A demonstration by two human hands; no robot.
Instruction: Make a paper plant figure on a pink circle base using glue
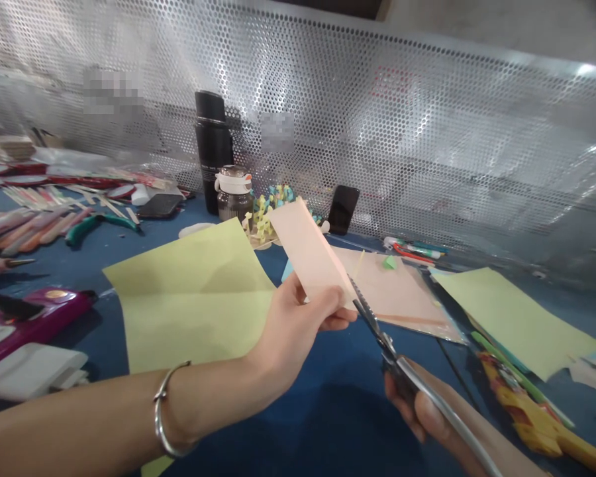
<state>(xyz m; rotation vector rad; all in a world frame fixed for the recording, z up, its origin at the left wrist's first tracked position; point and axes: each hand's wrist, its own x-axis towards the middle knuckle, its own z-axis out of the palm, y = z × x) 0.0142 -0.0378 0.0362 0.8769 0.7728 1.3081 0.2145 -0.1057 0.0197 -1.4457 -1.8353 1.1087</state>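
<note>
My left hand (298, 324) pinches a folded strip of pale pink paper (310, 255) by its lower end, holding it tilted above the table. In my right hand (427, 404) is a pair of metal scissors (385, 341), their blades pointing up and left at the strip's lower right edge. Whether the blades have cut into the strip I cannot tell. A large sheet of yellow-green paper (198, 298) with a crease lies left of my left hand, partly under my forearm. Behind the scissors rests a pale pink sheet (397, 288) with a small green scrap on it.
At the back stand a black flask (212, 152), a lidded jar (233, 192), yellow and blue paper pieces (265, 218) and a phone (344, 209). Pliers (99, 225) and a purple power strip (44, 318) lie left. To the right are yellow-green paper (521, 311) and a yellow glue gun (536, 417).
</note>
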